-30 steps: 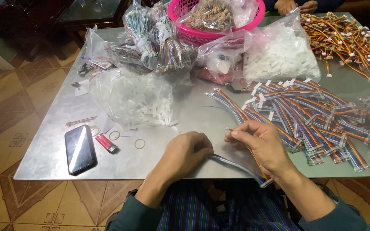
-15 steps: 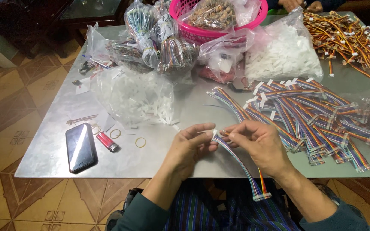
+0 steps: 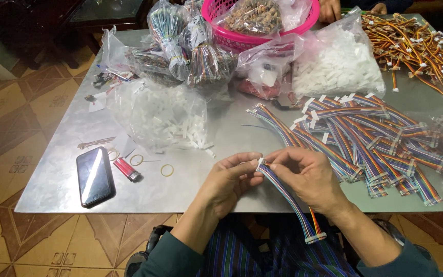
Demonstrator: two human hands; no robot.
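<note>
Rainbow ribbon cable [image 3: 285, 195] at lower centre pinched at its top end between left hand [image 3: 229, 179] and right hand [image 3: 308, 177], far connector already fitted, finished pile [image 3: 370, 138] centre right on counter [image 3: 52, 174], loose white housings [image 3: 167, 120] left.

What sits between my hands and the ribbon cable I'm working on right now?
Nothing visible. Both the left hand and the right hand already pinch the upper end of the rainbow ribbon cable, fingertips meeting at its small white connector above the table's near edge.
</note>
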